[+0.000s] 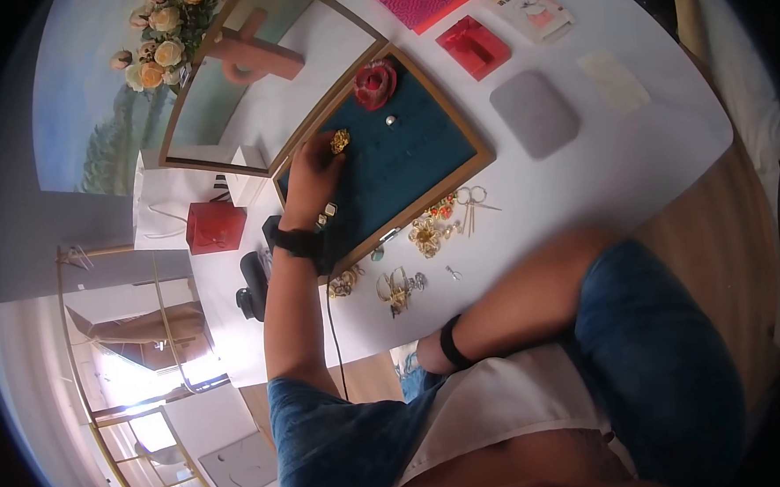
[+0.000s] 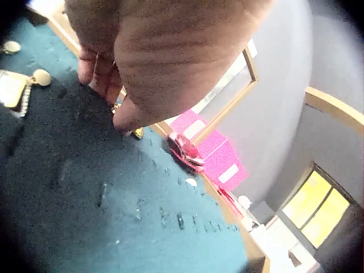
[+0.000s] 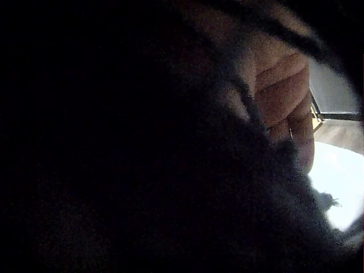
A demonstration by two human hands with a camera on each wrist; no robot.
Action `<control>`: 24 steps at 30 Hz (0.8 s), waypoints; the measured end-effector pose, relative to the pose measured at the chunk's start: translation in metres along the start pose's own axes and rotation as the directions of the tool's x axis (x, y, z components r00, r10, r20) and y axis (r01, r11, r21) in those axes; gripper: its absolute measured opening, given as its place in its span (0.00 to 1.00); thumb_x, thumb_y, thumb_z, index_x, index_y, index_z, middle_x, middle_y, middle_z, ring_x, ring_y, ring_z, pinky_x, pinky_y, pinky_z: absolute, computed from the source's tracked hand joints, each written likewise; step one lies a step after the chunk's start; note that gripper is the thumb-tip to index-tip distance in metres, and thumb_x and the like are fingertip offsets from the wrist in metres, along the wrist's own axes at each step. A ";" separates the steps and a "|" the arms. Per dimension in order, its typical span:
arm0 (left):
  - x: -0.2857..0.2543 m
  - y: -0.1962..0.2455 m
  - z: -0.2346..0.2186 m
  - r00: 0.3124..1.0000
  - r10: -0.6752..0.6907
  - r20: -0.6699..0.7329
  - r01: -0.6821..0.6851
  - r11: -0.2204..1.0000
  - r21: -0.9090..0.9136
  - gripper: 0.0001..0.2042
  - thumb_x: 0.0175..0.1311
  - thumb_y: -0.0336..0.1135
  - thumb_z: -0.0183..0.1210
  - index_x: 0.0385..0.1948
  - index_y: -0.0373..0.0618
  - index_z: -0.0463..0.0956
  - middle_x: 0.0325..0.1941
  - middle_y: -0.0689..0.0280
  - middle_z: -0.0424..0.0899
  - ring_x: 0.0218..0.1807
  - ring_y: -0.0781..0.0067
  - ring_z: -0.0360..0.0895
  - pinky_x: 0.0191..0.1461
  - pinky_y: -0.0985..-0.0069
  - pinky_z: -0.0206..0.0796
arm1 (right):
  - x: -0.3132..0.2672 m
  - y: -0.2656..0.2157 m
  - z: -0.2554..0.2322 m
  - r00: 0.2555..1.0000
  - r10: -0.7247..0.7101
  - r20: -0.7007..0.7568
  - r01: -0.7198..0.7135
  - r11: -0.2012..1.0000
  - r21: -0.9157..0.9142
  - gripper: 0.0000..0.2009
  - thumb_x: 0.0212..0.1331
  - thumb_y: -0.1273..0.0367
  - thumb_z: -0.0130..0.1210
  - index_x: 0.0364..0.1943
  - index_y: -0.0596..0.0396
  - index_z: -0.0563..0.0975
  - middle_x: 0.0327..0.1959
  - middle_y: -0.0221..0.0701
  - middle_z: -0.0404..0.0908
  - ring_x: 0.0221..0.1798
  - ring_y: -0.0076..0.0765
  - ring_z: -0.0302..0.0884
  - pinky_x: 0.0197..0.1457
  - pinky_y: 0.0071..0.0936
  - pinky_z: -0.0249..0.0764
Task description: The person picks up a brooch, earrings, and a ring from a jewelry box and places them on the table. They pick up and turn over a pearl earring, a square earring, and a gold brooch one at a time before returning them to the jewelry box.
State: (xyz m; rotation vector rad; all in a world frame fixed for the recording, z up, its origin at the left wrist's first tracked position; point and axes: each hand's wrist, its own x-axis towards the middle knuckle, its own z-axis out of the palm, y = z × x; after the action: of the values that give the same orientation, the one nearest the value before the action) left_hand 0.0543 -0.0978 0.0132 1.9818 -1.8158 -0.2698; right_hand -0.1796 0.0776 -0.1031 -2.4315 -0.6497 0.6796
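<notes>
My left hand (image 1: 313, 164) reaches into a shallow jewelry case, whose slotted teal lining (image 1: 403, 159) sits in a wooden frame. Thumb and fingers pinch a gold, textured ornament (image 1: 340, 141), close over the lining. In the left wrist view, the fingertips hide most of that ornament (image 2: 138, 133). Farther along the lining lie a red flower (image 1: 375, 84) and a round pearly piece (image 1: 391, 120). Square gold-and-white earrings (image 1: 327, 213) sit beside the left wrist. Low by my lap, my right hand (image 1: 430, 356) is mostly hidden; its fingers (image 3: 282, 94) hang loosely bent in the dark right wrist view.
The case's glass lid (image 1: 172, 123) stands raised. Several gold jewelry pieces (image 1: 425, 237) lie along the case's near side on the white table (image 1: 581, 194). To the right are a red box (image 1: 474, 49) and a grey case (image 1: 534, 114); paper bags (image 1: 215, 226) stand left.
</notes>
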 end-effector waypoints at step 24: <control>-0.134 0.140 0.032 0.991 0.120 0.064 -0.116 0.992 -0.053 0.18 0.59 0.29 0.73 0.51 0.42 0.83 0.53 0.55 0.82 0.51 0.50 0.84 0.52 0.61 0.78 | 0.036 0.009 0.046 0.951 0.074 -0.299 -0.047 0.994 0.096 0.14 0.65 0.67 0.53 0.45 0.60 0.86 0.49 0.46 0.88 0.54 0.52 0.86 0.64 0.46 0.78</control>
State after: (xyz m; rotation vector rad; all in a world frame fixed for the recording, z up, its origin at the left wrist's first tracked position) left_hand -0.1009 0.0213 0.0266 1.8446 -1.9413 -0.3442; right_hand -0.1758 0.1076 -0.1541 -2.4124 -0.4139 0.3385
